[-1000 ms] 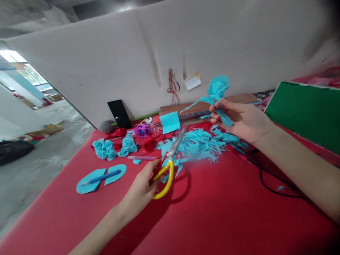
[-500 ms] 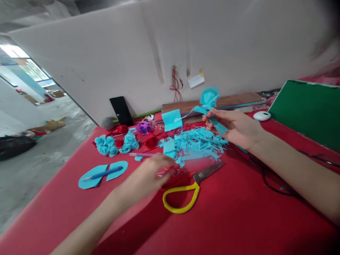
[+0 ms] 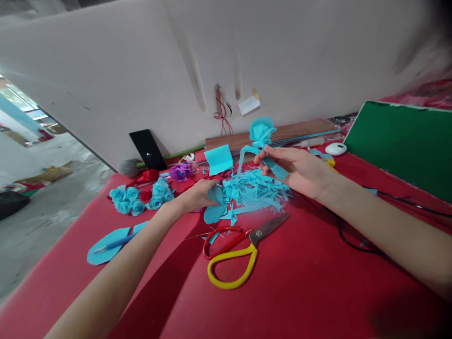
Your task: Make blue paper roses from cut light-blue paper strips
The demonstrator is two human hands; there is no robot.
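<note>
My right hand (image 3: 289,169) is closed around the base of a blue crepe paper flower (image 3: 262,131), held up above the table. A blue paper strip (image 3: 247,150) trails from the flower's base, and its other end passes through my fingers. My left hand (image 3: 196,195) reaches to the middle of the table, its thumb and fingers closed on a rounded blue paper petal (image 3: 214,212). Right beside it lies a heap of blue paper scraps (image 3: 257,190). Scissors (image 3: 259,235) with one red and one yellow handle lie in front of both hands.
Finished blue paper flowers (image 3: 127,200) and a purple flower (image 3: 181,172) sit at the left. A phone (image 3: 148,149) leans on the wall. A pen (image 3: 113,244) lies on cut blue paper. At right are a green board (image 3: 402,146), a white mouse (image 3: 335,149) and a black cable (image 3: 348,242).
My left hand has moved forward from near the scissors to the blue paper petal and taken hold of it. My right hand still holds the flower. The view has shifted slightly right.
</note>
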